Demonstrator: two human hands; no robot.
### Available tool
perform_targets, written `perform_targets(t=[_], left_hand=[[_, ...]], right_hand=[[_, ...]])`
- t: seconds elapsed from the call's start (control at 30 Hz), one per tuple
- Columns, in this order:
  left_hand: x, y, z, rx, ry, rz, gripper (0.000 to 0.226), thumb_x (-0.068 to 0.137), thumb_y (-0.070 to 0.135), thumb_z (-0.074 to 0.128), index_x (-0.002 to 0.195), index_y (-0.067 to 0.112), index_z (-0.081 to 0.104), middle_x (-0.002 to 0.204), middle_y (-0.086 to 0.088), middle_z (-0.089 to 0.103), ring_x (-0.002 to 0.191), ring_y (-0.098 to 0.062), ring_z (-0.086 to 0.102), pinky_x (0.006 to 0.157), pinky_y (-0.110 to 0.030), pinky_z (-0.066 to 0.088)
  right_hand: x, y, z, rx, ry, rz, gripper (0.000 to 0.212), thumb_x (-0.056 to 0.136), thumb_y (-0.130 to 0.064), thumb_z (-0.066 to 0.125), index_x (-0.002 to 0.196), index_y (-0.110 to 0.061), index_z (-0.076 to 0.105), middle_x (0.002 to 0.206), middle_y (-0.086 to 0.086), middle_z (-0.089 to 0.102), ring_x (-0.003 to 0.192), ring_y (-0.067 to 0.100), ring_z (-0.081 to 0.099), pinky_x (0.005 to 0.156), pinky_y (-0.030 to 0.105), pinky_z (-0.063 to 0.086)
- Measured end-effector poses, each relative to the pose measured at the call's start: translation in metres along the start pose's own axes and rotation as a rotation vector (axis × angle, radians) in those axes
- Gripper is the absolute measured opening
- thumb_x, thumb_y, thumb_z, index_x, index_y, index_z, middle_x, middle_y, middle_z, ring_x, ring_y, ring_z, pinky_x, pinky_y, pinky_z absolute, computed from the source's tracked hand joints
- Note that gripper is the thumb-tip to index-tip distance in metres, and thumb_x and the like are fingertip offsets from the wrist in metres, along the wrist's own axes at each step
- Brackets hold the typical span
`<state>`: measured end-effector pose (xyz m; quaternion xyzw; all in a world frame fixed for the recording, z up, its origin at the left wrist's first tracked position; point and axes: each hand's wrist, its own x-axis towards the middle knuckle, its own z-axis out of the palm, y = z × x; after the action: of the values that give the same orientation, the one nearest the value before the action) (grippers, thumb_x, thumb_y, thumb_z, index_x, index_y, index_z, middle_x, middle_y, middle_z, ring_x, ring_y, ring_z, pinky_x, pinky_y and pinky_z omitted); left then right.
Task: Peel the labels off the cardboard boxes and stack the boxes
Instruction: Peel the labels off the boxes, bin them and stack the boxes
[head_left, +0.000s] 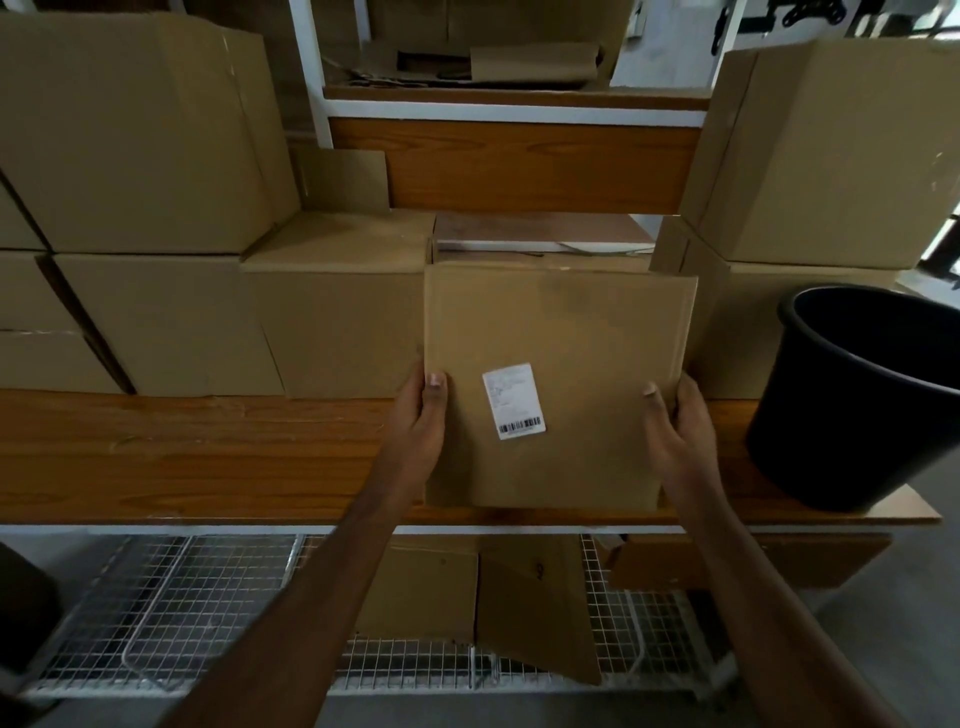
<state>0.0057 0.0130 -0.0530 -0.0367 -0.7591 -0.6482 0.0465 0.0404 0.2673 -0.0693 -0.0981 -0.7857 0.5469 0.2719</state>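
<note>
At six o'clock on the wooden shelf (208, 457), the cardboard box (556, 338) is clamped at nine by the left hand (421, 421) and at three by the right hand (680, 426), apparently so the label (513, 400) faces up for peeling.

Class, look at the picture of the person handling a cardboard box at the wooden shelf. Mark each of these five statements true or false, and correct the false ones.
1. Both hands hold the box. True: the left hand grips the left edge of the box and the right hand grips the right edge.
2. The label has already been peeled off. False: the white label with its barcode is still stuck on the face of the box.
3. A black bucket stands to the right of the box. True: the black bucket stands on the wooden shelf.
4. The bucket is red. False: it is black.
5. Other boxes are stacked on the left. True: the stacked boxes stand there.
</note>
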Motion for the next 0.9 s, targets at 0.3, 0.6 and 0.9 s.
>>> perform_targets(t=[0.3, 0.6, 0.9], left_hand=[[0.017, 0.049, 0.000, 0.110, 0.100, 0.116, 0.041, 0.104, 0.048, 0.031, 0.135, 0.030, 0.049, 0.097, 0.026, 0.055, 0.080, 0.019, 0.052, 0.063, -0.004, 0.036], [0.038, 0.052, -0.007, 0.187, 0.165, 0.106, 0.037, 0.104, 0.045, 0.035, 0.122, 0.019, 0.054, 0.092, 0.020, 0.057, 0.084, 0.002, 0.054, 0.070, -0.022, 0.039], [0.055, 0.051, -0.003, 0.371, 0.195, 0.081, 0.048, 0.105, 0.048, 0.021, 0.123, 0.017, 0.053, 0.101, 0.005, 0.058, 0.093, -0.018, 0.056, 0.081, -0.034, 0.040]], right_hand=[[0.020, -0.041, 0.000, -0.156, 0.128, -0.071, 0.016, 0.099, -0.037, 0.052, 0.104, -0.023, 0.049, 0.105, -0.004, 0.048, 0.090, 0.011, 0.053, 0.066, 0.023, 0.046], [0.040, -0.046, 0.010, -0.264, 0.112, -0.072, 0.031, 0.096, -0.045, 0.052, 0.097, -0.014, 0.051, 0.106, 0.007, 0.058, 0.088, 0.019, 0.060, 0.059, 0.028, 0.049], [0.038, -0.064, 0.021, -0.460, 0.147, -0.081, 0.065, 0.094, -0.043, 0.055, 0.147, -0.018, 0.028, 0.145, 0.014, 0.035, 0.127, 0.033, 0.043, 0.096, 0.053, 0.048]])
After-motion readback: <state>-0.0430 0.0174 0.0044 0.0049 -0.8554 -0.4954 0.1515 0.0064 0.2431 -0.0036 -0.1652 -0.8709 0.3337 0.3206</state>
